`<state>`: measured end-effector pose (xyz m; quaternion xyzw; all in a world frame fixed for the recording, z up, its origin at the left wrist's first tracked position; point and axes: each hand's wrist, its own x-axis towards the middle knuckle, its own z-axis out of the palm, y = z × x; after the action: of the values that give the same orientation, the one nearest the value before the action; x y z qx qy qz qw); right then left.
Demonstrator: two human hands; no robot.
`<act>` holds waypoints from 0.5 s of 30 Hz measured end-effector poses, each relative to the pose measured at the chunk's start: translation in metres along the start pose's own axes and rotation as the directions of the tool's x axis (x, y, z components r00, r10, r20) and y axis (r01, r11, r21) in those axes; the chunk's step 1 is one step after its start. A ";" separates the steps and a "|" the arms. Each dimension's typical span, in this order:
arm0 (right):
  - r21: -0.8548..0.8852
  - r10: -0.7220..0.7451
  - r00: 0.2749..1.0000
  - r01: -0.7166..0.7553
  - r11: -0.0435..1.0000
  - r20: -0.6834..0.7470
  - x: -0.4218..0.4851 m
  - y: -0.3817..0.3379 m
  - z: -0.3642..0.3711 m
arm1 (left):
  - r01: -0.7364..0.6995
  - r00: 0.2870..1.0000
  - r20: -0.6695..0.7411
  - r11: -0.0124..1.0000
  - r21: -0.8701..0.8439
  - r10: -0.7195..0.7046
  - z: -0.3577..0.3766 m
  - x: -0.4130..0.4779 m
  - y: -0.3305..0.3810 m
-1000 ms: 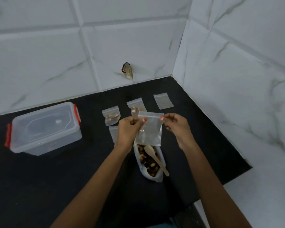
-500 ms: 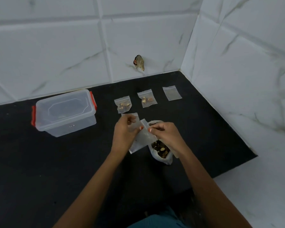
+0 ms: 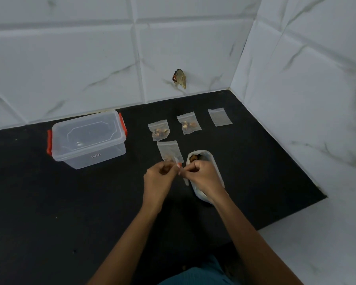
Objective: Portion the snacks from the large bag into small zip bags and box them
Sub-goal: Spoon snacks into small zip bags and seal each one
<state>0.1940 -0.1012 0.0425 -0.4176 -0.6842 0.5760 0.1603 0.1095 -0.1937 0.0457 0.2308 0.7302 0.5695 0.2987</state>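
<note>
Pinching a small zip bag (image 3: 185,180) with left hand (image 3: 159,178) and right hand (image 3: 203,177), fingers of each curled tight on the thin plastic, knuckles almost meeting. Mostly hidden in that grip: only pale, crumpled clear slivers showing between the fists. Held low over the black mat (image 3: 70,202), beside the large bag (image 3: 213,161), white, mouth open, dark snacks (image 3: 193,157) at its far end. Lying flat beyond: first filled bag (image 3: 158,130), second filled bag (image 3: 188,125), empty bag (image 3: 220,117), and nearer, a fourth bag (image 3: 169,150). Well off left, clear lidded box (image 3: 86,138), red latches.
</note>
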 end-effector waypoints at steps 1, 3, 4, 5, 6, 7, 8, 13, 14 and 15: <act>-0.019 -0.008 1.000 0.008 1.000 0.011 -0.001 0.001 0.000 | 0.014 1.000 0.015 1.000 -0.018 -0.013 0.000 0.000 0.000; -0.026 -0.021 0.999 0.023 0.999 0.045 -0.002 0.002 -0.002 | 0.031 0.997 0.072 0.999 -0.035 -0.029 -0.002 0.000 0.002; -0.018 -0.022 0.998 0.023 1.000 0.060 -0.003 0.001 -0.003 | 0.040 0.994 0.101 0.998 -0.046 -0.035 -0.003 0.000 0.003; 0.002 -0.019 0.998 0.019 1.000 0.066 -0.003 0.001 -0.004 | 0.049 0.992 0.122 0.997 -0.067 -0.040 -0.005 0.001 0.004; 0.035 -0.016 0.998 0.014 0.999 0.060 -0.004 0.000 -0.006 | 0.061 0.990 0.133 0.994 -0.092 -0.048 -0.006 0.001 0.004; 0.066 -0.019 0.999 0.016 0.998 0.045 -0.005 0.000 -0.007 | 0.071 0.989 0.135 0.991 -0.110 -0.056 -0.006 0.001 0.004; 0.078 -0.033 0.999 0.031 0.996 0.027 -0.005 0.000 -0.007 | 0.081 0.989 0.130 0.990 -0.116 -0.066 -0.006 0.001 0.005; -0.010 -0.107 0.994 0.107 0.994 -0.015 -0.004 0.003 0.000 | 0.129 0.990 0.065 0.984 -0.125 -0.122 -0.002 -0.001 0.006; -0.006 -0.111 0.994 0.111 0.994 -0.010 -0.005 0.003 0.000 | 0.130 0.991 0.057 0.985 -0.112 -0.125 -0.001 -0.001 0.006; -0.009 -0.111 0.994 0.111 0.994 -0.005 -0.005 0.003 0.001 | 0.116 0.993 0.045 0.991 -0.066 -0.113 -0.002 -0.001 0.005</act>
<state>0.1973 -0.1054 0.0407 -0.3811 -0.7083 0.5624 0.1920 0.1087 -0.1941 0.0508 0.1898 0.7160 0.5713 0.3534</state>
